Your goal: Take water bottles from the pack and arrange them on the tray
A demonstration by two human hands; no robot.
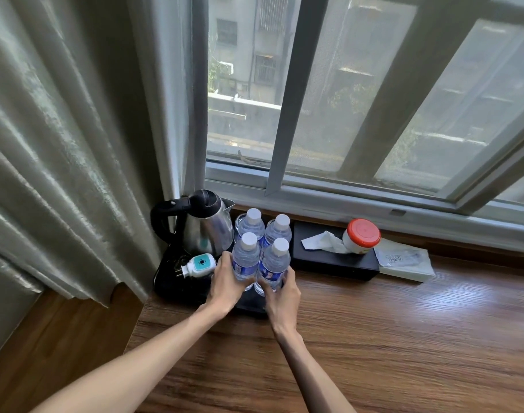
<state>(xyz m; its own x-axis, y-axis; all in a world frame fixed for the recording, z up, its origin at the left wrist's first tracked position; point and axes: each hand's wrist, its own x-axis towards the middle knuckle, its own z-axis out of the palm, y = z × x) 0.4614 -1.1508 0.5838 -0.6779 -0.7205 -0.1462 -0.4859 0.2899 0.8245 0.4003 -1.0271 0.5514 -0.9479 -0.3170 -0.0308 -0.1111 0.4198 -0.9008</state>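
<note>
Several clear water bottles with white caps and blue labels stand upright in a tight square on the black tray (251, 307) by the window. My left hand (226, 283) is wrapped around the front left bottle (246, 257). My right hand (283, 296) grips the front right bottle (274, 262) low on its body. Behind them stand the back left bottle (252, 223) and the back right bottle (280, 229), untouched. No pack is in view.
A steel kettle (205, 226) with a black handle stands on the tray's left, a white plug-in device (199, 265) in front of it. Right of the tray lie a black tissue box (335, 259), a red-lidded jar (362, 236) and a packet (403, 260). Curtain hangs left.
</note>
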